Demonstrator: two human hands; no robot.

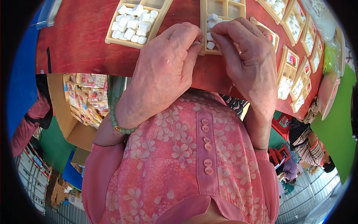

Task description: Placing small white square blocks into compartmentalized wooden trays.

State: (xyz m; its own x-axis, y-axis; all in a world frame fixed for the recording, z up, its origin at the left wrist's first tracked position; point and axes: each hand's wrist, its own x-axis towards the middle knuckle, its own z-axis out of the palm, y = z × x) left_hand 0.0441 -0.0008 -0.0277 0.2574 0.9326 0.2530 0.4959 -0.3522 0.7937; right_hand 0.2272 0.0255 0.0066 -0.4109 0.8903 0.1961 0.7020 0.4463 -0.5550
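Note:
My left hand (164, 69) is closed in a pinch just left of a beige compartment tray (204, 11). A sliver of white shows at its fingertips, too small to tell what it is. Over the same tray, my right hand (249, 59) bends down with thumb and forefinger drawn together beside small white rounded blocks (211, 45). Whatever those fingers hold is hidden. The tray's far compartments show bare bottoms. To the left lies a second beige tray (109, 37), its near compartment heaped with white blocks (132, 24).
More beige trays (285, 71) with white pieces, some with picture cards, spread over the right of the red table (85, 48). Below its left edge stands a cardboard box (61, 108) of packed trays. A green bag (330, 58) lies far right. Other people (307, 143) sit beyond.

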